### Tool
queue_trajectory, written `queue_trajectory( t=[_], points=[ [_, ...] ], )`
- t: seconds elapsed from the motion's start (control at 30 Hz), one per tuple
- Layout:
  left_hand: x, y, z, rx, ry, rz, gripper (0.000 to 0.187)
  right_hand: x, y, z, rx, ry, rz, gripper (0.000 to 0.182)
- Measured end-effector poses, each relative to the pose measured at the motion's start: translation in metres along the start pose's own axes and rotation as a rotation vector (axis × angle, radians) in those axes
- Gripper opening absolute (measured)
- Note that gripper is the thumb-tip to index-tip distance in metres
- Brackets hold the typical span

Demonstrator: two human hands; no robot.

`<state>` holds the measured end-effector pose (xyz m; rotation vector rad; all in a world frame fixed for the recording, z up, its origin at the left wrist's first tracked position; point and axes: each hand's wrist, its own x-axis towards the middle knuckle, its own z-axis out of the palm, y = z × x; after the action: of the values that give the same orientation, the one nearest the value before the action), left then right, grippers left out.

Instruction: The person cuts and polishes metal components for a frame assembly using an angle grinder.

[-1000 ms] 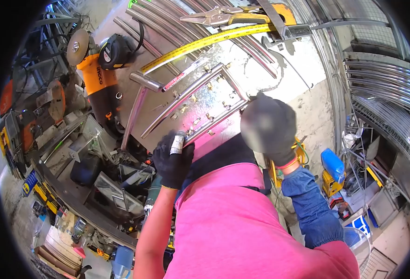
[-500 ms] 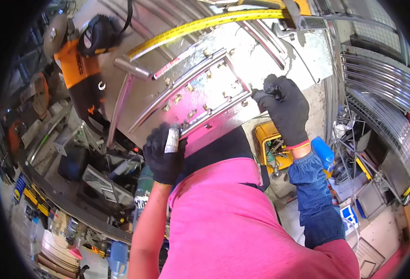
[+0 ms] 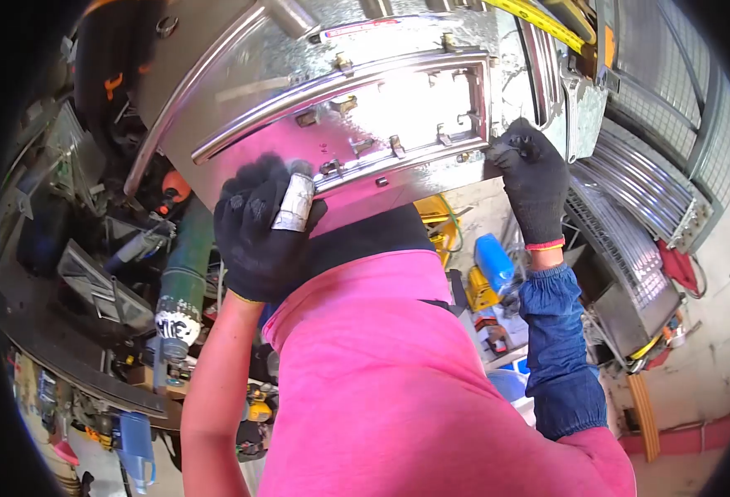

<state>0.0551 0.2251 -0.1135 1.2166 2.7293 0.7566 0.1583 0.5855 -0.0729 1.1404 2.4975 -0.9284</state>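
A shiny metal tube frame (image 3: 344, 81), with long sides and a squared right end, lies on a metal plate (image 3: 232, 186) among several small upright metal tabs (image 3: 396, 147). My left hand (image 3: 257, 224), in a black glove with white wrapping (image 3: 294, 203) around one finger, is curled at the left end of the frame's near side. My right hand (image 3: 535, 178), in a black glove with a red cuff edge, is closed with its fingertips at the frame's near right corner. The undersides of both grips are hidden.
A curved tube (image 3: 191, 91) lies left of the frame. A yellow measuring tape (image 3: 539, 23) stretches along the back right. A green gas cylinder (image 3: 184, 277) stands below the left side. Ribbed metal panels (image 3: 642, 186) lean at the right, and a blue container (image 3: 493, 261) sits below.
My view has moved closer to the plate and turned, so the frame appears larger and higher. Both hands stay at the same ends of the frame.
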Motion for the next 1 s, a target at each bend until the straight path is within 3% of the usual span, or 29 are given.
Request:
queue_trajectory(
  t=[0.23, 0.4, 0.63, 0.7, 0.87, 0.93, 1.0],
  points=[
    [-0.001, -0.005, 0.002, -0.080, 0.042, 0.011, 0.059, 0.007, -0.002, -0.011, -0.052, -0.120, -0.013, 0.019],
    [0.002, -0.005, 0.002, -0.107, 0.074, 0.024, 0.052, 0.011, -0.017, -0.019, -0.130, -0.203, -0.023, 0.019],
    [0.002, -0.001, -0.001, -0.142, 0.056, -0.009, 0.047, 0.011, -0.025, -0.022, -0.247, -0.195, -0.019, 0.026],
    [0.000, -0.001, -0.003, -0.151, -0.047, -0.031, 0.045, 0.010, -0.022, -0.022, -0.280, -0.176, -0.014, 0.026],
    [-0.008, -0.001, -0.001, -0.191, 0.022, -0.064, 0.042, 0.011, -0.017, -0.020, -0.266, -0.150, -0.017, 0.026],
    [-0.007, -0.002, -0.004, -0.249, -0.086, -0.181, 0.042, 0.010, -0.022, -0.020, -0.312, -0.161, -0.033, 0.026],
    [-0.008, -0.006, -0.006, -0.277, -0.095, -0.128, 0.042, 0.009, -0.025, -0.019, -0.285, -0.157, -0.032, 0.027]
  ],
)
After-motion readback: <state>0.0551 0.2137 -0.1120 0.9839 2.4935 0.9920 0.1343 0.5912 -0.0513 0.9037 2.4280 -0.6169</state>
